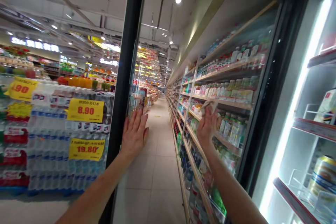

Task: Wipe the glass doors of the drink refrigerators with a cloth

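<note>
A black-framed glass door (125,52) stands in front of me, and shelves and an aisle show in or through its pane. My left hand (134,131) lies with fingers stretched out against the glass beside the door's left frame, holding nothing. Farther right, my right hand (206,127) is raised to the pane with its fingers bent over a pale, crumpled cloth (209,105). The cloth is pressed on or close to the glass; part of it is hidden by the fingers.
At right, a lit cooler (296,112) holds shelves with a gold-topped can (324,173) and cartons. Stacked packs of bottled water (47,140) with yellow price signs (85,110) stand on the left. Tiled floor (161,171) runs down the aisle.
</note>
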Available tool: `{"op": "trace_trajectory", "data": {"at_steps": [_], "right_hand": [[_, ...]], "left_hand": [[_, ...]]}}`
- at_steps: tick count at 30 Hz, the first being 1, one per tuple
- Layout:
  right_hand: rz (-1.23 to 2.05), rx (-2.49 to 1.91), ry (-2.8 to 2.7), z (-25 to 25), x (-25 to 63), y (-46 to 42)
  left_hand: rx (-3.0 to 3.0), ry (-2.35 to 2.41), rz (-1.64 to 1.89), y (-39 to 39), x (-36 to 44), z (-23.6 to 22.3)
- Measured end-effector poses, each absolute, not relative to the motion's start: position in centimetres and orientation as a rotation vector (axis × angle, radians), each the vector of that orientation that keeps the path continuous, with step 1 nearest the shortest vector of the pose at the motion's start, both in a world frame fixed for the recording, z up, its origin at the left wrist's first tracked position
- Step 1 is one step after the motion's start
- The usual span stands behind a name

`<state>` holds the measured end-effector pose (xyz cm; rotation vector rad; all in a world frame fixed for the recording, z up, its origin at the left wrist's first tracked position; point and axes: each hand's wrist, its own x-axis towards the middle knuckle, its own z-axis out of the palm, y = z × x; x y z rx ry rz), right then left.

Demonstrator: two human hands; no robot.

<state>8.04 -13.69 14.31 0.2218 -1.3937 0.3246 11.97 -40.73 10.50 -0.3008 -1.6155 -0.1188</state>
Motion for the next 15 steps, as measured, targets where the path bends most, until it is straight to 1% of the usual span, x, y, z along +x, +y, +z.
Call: {"op": "trace_trajectory", "data": {"at_steps": [4,6,8,12,14,15], "right_hand": [[0.039,0.707,-1.577,7.8,9.8,-18.3],[-0.075,0.89,-1.593,5.9,10.2,-19.7],[-0.056,0.834,-1.556,7.5,9.8,-19.1],[0.277,0.285,-1.423,16.5,7.9,-14.7],[0.341,0.215,-1.401,19.1,7.7,-14.1],[0.32,0.259,-1.411,19.3,7.9,-14.6]], "left_hand": [[-0.295,-1.62,-0.12,-40.8,11.8,10.4],[-0.306,-1.626,-0.127,-40.9,11.7,10.3],[-0.314,-1.627,-0.133,-41.0,11.6,10.2],[-0.317,-1.626,-0.142,-41.0,11.7,10.3],[-0.32,-1.623,-0.144,-40.9,11.8,10.5],[-0.321,-1.62,-0.144,-40.8,11.8,10.5]]}}
